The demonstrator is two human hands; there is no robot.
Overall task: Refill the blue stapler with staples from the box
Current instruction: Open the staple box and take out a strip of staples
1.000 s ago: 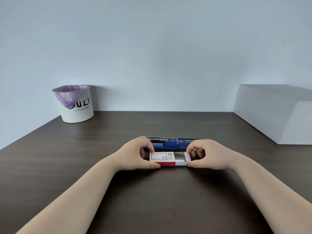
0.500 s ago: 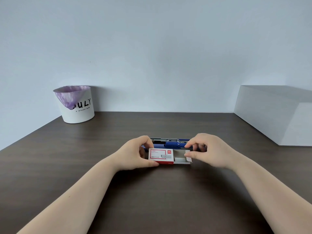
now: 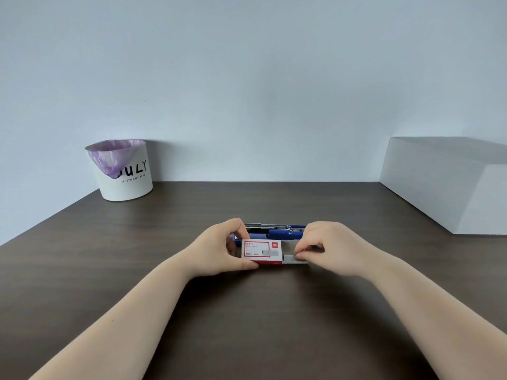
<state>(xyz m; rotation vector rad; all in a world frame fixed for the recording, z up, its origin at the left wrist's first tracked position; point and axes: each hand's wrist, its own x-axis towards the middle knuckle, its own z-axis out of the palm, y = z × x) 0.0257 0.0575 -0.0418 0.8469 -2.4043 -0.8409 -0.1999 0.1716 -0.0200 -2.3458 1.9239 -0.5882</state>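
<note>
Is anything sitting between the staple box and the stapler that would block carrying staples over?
Nothing visible does. The stapler lies open just behind the staple box, with no object between them; the right hand is at the pulled-out tray.

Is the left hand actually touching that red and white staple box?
Touching. The head view shows the left hand pinching the staple box, with its thumb under the near edge and its fingers on the far edge.

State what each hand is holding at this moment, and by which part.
The left hand grips the staple box by its sleeve's left end. The right hand pinches at the slid-out inner tray; whether it grips staples or tray cannot be told.
</note>
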